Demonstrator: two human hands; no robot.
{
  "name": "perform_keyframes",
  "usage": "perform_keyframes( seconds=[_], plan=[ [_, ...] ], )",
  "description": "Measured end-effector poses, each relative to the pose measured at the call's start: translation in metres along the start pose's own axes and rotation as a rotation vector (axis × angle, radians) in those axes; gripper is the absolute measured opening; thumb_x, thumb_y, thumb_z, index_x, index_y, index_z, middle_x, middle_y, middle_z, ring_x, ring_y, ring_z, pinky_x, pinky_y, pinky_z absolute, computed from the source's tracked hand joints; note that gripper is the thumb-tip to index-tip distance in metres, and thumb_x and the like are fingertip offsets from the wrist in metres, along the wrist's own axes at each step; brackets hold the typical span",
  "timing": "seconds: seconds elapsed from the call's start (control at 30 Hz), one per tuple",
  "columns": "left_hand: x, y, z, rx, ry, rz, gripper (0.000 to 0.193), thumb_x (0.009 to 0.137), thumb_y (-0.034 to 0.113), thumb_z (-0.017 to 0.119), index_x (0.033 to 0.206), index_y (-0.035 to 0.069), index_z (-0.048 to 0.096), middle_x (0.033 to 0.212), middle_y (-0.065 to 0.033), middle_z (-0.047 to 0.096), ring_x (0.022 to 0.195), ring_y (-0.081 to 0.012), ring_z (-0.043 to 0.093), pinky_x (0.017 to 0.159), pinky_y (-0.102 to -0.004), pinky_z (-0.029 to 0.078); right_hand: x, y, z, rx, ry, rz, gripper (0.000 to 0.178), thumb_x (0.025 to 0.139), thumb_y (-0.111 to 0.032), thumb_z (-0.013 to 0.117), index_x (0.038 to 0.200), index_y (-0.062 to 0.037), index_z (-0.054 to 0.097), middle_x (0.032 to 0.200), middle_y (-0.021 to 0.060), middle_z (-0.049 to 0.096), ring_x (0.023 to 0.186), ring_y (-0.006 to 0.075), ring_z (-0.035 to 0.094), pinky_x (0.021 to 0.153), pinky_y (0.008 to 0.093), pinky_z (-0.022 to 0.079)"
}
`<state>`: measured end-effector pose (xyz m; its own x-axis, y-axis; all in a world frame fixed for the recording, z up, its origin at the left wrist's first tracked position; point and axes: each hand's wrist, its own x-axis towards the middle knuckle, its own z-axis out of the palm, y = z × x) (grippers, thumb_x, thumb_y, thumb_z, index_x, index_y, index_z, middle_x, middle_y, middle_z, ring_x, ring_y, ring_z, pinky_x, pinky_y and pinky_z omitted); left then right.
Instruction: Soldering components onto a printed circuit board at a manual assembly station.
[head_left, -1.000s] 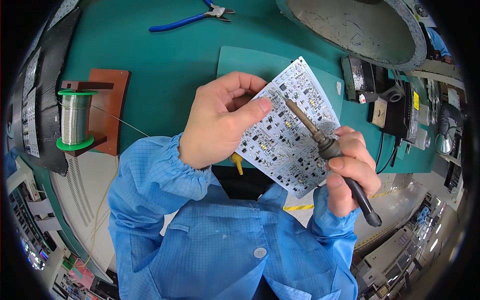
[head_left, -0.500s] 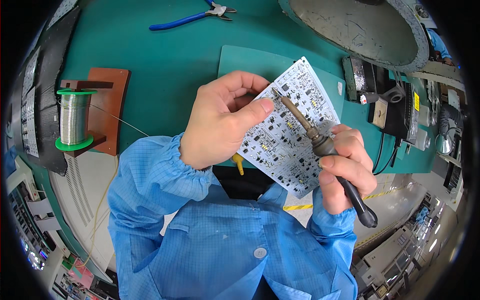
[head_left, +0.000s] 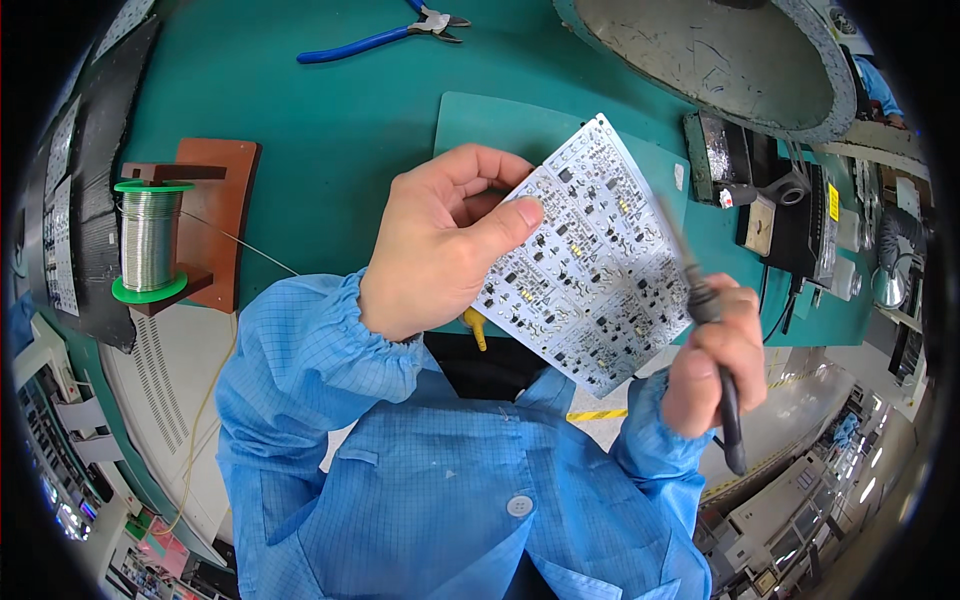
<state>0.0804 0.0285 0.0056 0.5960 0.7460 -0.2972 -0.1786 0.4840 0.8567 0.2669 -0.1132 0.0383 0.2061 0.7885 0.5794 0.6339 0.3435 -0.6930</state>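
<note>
A white circuit board [head_left: 590,260] dotted with small dark parts is tilted in front of me. My left hand [head_left: 445,240] grips its left edge, thumb on the upper face and the other fingers partly hidden behind. Wrapped round the black handle of a soldering iron [head_left: 702,300] is my right hand [head_left: 718,365], just right of the board's lower right edge. The iron's shaft is smeared by motion and points up, its tip apart from the board as far as I can tell. A strand of solder wire [head_left: 240,243] runs from a green-ended spool [head_left: 150,240] toward my left sleeve.
The spool sits on a brown stand [head_left: 225,225] at left. Blue-handled cutters [head_left: 385,40] lie at the far side of the green mat [head_left: 330,110]. A large round grey hood [head_left: 720,60] juts in at far right, above a black device [head_left: 810,220]. A yellow-tipped object [head_left: 476,325] pokes out below the board.
The soldering iron has lifted off the board's upper left part and swung right with my right hand, its shaft now more upright. My left hand and the board have barely moved.
</note>
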Motion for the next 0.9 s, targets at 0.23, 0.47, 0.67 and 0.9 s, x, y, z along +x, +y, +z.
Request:
perform_keyframes(
  seconds=[0.23, 0.47, 0.67, 0.9],
  plan=[
    [0.0, 0.001, 0.002, -0.016, 0.001, -0.016, 0.026, 0.08, 0.004, 0.064, 0.101, -0.009, 0.057, 0.089, -0.0141, 0.065, 0.078, -0.014, 0.063, 0.069, -0.0262, 0.051, -0.021, 0.045, -0.008, -0.49, 0.211, 0.426, 0.036, 0.085, -0.007, 0.055, 0.118, 0.0051, 0.053, 0.104, 0.0161, 0.059, 0.097, 0.0223, 0.055, 0.088, 0.0325, 0.042],
    [0.0, -0.002, 0.0, -0.03, 0.012, -0.001, 0.024, 0.08, 0.003, 0.062, 0.101, -0.009, 0.057, 0.089, -0.0138, 0.065, 0.078, -0.0141, 0.063, 0.068, -0.0266, 0.052, -0.011, 0.004, 0.0, 0.016, 0.06, 0.07, 0.033, 0.085, -0.026, 0.056, 0.106, 0.0007, 0.057, 0.085, 0.0195, 0.06, 0.078, 0.0242, 0.053, 0.077, 0.0423, 0.042],
    [-0.001, -0.001, 0.0, -0.035, 0.024, -0.016, 0.023, 0.08, 0.003, 0.062, 0.101, -0.007, 0.058, 0.088, -0.0125, 0.065, 0.076, -0.0133, 0.062, 0.066, -0.0259, 0.051, 0.004, -0.004, 0.027, 0.145, -0.013, 0.026, 0.026, 0.081, -0.024, 0.064, 0.09, -0.0002, 0.06, 0.063, 0.0096, 0.062, 0.058, 0.0226, 0.055, 0.073, 0.0434, 0.045],
    [-0.002, -0.002, 0.001, -0.032, 0.032, -0.016, 0.021, 0.08, 0.002, 0.062, 0.099, -0.007, 0.058, 0.086, -0.0113, 0.065, 0.073, -0.0119, 0.061, 0.064, -0.0253, 0.051, 0.005, -0.004, 0.029, 0.138, -0.044, 0.071, 0.024, 0.081, -0.022, 0.064, 0.09, -0.0001, 0.061, 0.063, 0.0099, 0.063, 0.06, 0.0234, 0.057, 0.073, 0.0419, 0.046]
  ],
)
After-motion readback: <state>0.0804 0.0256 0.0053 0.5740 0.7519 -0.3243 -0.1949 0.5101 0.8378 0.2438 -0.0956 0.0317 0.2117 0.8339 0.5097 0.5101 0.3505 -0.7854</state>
